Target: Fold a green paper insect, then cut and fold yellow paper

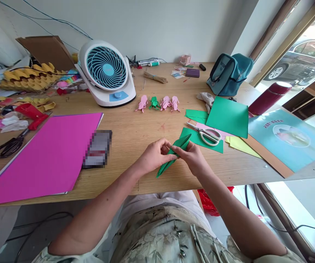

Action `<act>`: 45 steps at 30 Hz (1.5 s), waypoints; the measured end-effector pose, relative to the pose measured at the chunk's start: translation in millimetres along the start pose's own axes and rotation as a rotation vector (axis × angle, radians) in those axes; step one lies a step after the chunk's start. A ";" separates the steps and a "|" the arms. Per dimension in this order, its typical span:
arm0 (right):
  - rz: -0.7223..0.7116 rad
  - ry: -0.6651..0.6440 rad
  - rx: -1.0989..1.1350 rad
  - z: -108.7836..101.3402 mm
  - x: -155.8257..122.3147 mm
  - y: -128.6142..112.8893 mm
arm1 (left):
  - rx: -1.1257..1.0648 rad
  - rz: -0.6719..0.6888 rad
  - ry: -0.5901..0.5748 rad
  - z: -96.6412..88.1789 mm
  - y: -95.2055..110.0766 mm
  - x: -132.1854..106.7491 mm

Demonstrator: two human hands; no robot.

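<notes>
A folded piece of green paper is held tilted above the near edge of the table, between my two hands. My left hand pinches its left side with thumb and fingers. From the right, my right hand grips the same paper, its thumb across the folds. Scissors with white handles lie on flat green paper just beyond my right hand. Farther back stand several small folded paper figures, pink ones and one green one.
Left of my arms lie a large magenta sheet and a pixelated dark packet. A white fan stands behind them. At right are a green sheet, a teal bag, a red bottle and a light-blue pad.
</notes>
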State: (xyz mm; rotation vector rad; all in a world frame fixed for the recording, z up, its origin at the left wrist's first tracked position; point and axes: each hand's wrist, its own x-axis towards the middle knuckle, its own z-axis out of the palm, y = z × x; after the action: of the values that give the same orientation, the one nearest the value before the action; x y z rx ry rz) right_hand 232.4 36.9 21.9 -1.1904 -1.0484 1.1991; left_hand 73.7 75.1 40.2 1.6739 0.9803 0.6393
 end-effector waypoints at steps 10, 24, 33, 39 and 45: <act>-0.129 -0.072 -0.258 -5.1 30.6 3.6 | -0.282 -0.138 -0.224 -14.3 -18.0 22.7; -0.071 -0.219 -0.044 -2.7 39.1 6.3 | -0.346 -0.016 -0.132 -18.6 -33.8 27.3; -0.222 -0.103 -0.242 2.7 32.4 13.5 | -0.167 0.053 -0.136 -20.7 -36.5 24.7; -0.179 -0.138 -0.033 5.0 27.5 1.5 | -0.339 0.047 0.025 -17.7 -22.4 20.8; -0.154 -0.260 -0.078 8.4 28.2 4.6 | -0.492 0.007 0.166 -16.5 -19.5 19.7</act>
State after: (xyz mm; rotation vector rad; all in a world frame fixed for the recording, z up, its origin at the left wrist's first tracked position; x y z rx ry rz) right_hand 226.3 65.7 17.5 -1.0096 -1.3671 1.2223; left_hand 65.0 102.7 25.8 1.2034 0.8468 0.9505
